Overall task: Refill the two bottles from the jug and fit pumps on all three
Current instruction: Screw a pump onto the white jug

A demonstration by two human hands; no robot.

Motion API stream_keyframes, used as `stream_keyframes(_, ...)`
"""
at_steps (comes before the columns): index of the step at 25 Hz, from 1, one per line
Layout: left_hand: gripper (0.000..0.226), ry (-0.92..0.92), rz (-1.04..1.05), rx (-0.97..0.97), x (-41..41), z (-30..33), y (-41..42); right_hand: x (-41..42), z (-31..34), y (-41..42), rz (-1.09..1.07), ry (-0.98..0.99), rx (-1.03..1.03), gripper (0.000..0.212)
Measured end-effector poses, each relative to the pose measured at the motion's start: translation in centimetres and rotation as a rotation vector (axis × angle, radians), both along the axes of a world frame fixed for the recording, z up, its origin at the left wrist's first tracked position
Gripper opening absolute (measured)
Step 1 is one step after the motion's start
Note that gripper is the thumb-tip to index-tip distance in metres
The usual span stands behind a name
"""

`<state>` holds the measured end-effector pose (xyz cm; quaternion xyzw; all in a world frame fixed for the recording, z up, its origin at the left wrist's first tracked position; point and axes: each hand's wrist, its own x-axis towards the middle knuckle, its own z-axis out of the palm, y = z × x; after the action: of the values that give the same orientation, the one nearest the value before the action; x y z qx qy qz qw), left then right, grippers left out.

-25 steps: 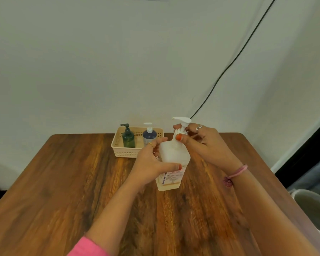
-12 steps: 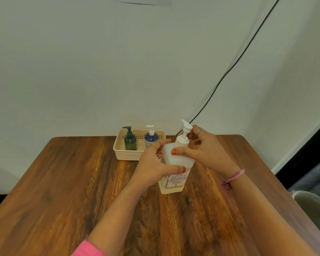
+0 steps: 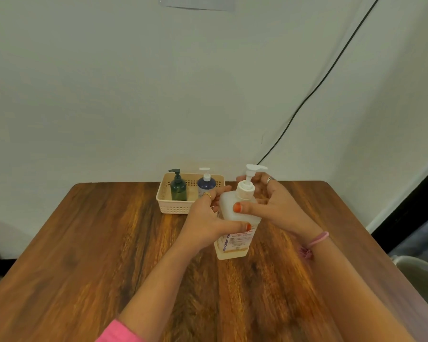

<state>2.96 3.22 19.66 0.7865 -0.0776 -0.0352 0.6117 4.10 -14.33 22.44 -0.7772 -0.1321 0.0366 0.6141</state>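
At six o'clock, nearest the camera, a pink sleeve [image 3: 120, 333] covers the left upper arm, and both bare forearms reach forward over the wooden counter [image 3: 89, 255]. On the right wrist, at about four o'clock, sits a pink band [image 3: 318, 239].

At the middle of the view the translucent white jug [image 3: 235, 228] stands on the counter, leaning a little to the right, its label turned toward the camera and a shallow layer of pale liquid at its bottom. The left hand [image 3: 205, 225] has a closed grip on the jug's left side: the thumb lies across the front above the label and the fingers curl round behind. The right hand [image 3: 274, 206] comes in from three o'clock; its thumb presses the jug's shoulder and its fingers curl behind the neck, so its grip is closed on the jug just under the white pump [image 3: 251, 177]. The pump is seated in the jug's neck, spout pointing right. A ring shows on a finger of each hand.

Beyond, at twelve o'clock and just behind the left hand, a cream basket [image 3: 168, 206] stands at the counter's far edge against the wall. Inside it stand the green bottle [image 3: 178, 188] with a dark pump, on the left, and the blue bottle [image 3: 206, 185] with a white pump, on the right, near each other.

A black cable [image 3: 331, 77] runs up the wall toward one o'clock. At four o'clock, off the counter's right edge, a grey bin [image 3: 420, 270] shows in part.
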Motion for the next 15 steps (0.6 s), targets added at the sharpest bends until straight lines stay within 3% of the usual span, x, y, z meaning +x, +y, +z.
stream_keyframes(2,0.079,-0.002,0.004,0.002,-0.1,0.0,0.3,-0.2,0.3,-0.3,0.117,0.058,0.065,0.065)
stream_keyframes(4,0.078,-0.004,-0.001,-0.001,-0.2,0.1,0.4,-0.4,0.3,-0.1,0.09,0.034,0.113,0.054)
stream_keyframes(8,0.076,-0.011,-0.016,0.005,-0.5,0.3,0.5,-0.3,-0.1,1.3,-0.03,0.089,0.127,0.06)
stream_keyframes(15,0.077,-0.002,-0.021,-0.01,-0.8,0.5,0.9,-0.7,0.3,0.1,0.126,0.117,0.221,0.042)
